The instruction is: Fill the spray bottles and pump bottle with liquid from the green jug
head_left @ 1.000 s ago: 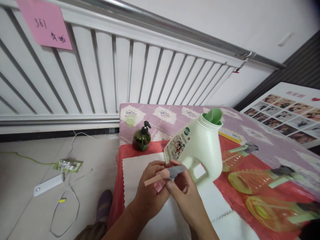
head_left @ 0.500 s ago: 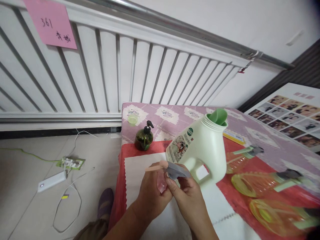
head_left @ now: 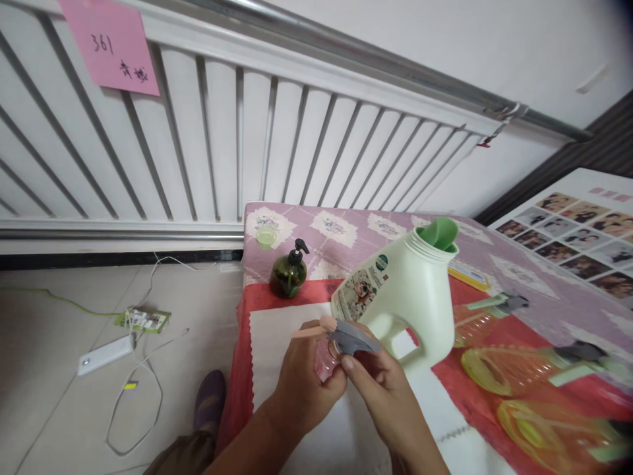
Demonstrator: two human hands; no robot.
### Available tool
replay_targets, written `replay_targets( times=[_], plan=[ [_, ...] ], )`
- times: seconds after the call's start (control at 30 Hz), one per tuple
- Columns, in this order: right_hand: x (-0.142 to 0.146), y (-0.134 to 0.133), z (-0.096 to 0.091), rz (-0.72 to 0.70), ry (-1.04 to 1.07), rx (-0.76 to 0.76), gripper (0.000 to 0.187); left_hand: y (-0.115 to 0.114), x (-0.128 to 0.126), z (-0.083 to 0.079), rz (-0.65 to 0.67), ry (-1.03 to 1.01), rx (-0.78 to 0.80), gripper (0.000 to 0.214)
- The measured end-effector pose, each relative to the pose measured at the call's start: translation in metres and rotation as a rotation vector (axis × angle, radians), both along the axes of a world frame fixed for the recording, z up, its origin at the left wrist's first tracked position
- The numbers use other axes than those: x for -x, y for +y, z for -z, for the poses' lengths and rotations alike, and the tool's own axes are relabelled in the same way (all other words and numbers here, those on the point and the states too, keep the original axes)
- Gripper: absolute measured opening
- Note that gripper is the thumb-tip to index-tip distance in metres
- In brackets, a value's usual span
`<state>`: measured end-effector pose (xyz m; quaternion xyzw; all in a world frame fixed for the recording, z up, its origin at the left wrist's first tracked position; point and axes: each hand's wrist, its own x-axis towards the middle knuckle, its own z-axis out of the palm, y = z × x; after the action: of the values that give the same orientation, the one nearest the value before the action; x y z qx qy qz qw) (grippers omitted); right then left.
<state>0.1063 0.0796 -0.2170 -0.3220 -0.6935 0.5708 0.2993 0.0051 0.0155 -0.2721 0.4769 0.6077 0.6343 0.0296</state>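
My left hand (head_left: 301, 389) is closed around a clear pink bottle (head_left: 324, 363), and the thumb and fingers of my right hand (head_left: 388, 392) are clamped on its grey trigger head (head_left: 357, 338), so the two hands meet at the bottle's neck. The peach lever (head_left: 307, 333) points away to the left of my grip. I judge this joint between head and bottle to be the unfinished part: the head sits at the neck, but I cannot tell whether it is seated tight or loose, nor how much liquid is inside.

Just beyond my right fingers stands the pale green jug (head_left: 430, 310), uncapped, its green pouring spout (head_left: 442, 234) showing, so closing that is not done either. Farther right of my grip, three yellow-tinted spray bottles (head_left: 489, 371) have their heads on. Ahead and to the left, the dark green pump bottle (head_left: 288, 274) has its black pump fitted, and a small pale green cup (head_left: 266, 236) sits behind it. My hands are above a white cloth (head_left: 270, 326).
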Motion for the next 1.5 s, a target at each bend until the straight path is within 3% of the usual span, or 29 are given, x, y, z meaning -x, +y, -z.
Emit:
replay_targets(
  times=[0.13,0.33,0.47,0.57,0.77,0.87,0.97,1.03,1.17,1.33,1.5],
  plan=[
    [0.001,0.001,0.000,-0.020,0.011,-0.082,0.025,-0.001,-0.003,0.005,-0.016,-0.033,0.036,0.045],
    [0.008,-0.004,0.001,0.127,-0.065,-0.026,0.026,-0.002,-0.003,0.003,0.054,-0.106,0.024,0.047],
    [0.006,-0.004,-0.001,0.033,-0.038,-0.008,0.036,-0.001,-0.003,0.005,0.048,-0.122,0.029,0.051],
    [0.005,-0.003,0.002,0.010,-0.036,-0.095,0.031,-0.001,-0.003,0.005,0.016,-0.099,0.033,0.050],
    [0.012,-0.007,0.009,0.194,-0.067,-0.075,0.026,-0.003,-0.002,0.001,0.109,-0.117,0.034,0.047],
    [0.013,-0.008,0.007,0.126,-0.032,-0.043,0.035,-0.003,0.000,0.001,0.101,-0.151,0.043,0.048],
    [0.011,-0.007,0.005,0.024,-0.013,-0.097,0.029,-0.002,0.000,0.001,0.088,-0.167,0.058,0.050],
    [0.010,-0.007,0.006,0.044,-0.027,-0.148,0.021,-0.003,0.001,0.000,0.086,-0.148,0.053,0.049],
    [0.012,-0.008,0.009,0.146,-0.053,-0.112,0.023,-0.003,0.001,-0.004,0.113,-0.073,0.009,0.047],
    [0.011,-0.009,0.010,0.105,-0.019,-0.112,0.031,-0.002,0.000,-0.001,0.104,-0.118,0.011,0.051],
    [0.005,-0.009,0.010,0.111,0.013,-0.159,0.024,-0.005,0.007,-0.001,0.240,-0.178,0.015,0.061]
  ],
)
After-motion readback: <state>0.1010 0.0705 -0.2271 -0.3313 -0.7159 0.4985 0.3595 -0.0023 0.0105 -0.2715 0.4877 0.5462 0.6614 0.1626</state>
